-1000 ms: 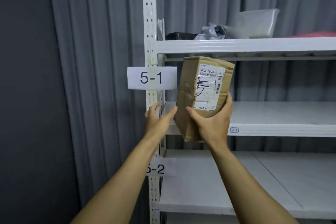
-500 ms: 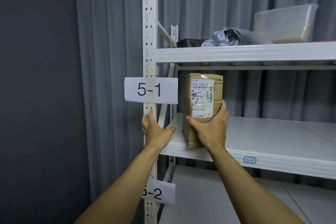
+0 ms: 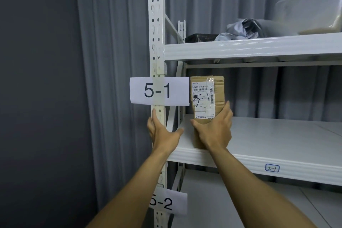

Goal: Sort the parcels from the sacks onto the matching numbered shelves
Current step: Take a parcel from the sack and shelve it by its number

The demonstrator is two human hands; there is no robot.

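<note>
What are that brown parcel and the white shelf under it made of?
The parcel seems brown cardboard, matte, creased, with glossy tape and a paper label. The shelf is probably painted metal, smooth white, faintly glossy; its upright has punched slots.

I see the 5-1 shelf [image 3: 277, 139] bare and passable right of the brown parcel [image 3: 219, 89]; the white upright [image 3: 156, 24] and 5-1 sign [image 3: 159, 91] close its left, upper shelf [image 3: 249, 48] overhead.

One view only — a wide-angle camera worn on the person's head, facing forward at the rack's post [image 3: 156, 24], roughly level with the 5-1 label [image 3: 159, 91] and close to it: the left hand [image 3: 162, 133] touches the post just below that label.
</note>
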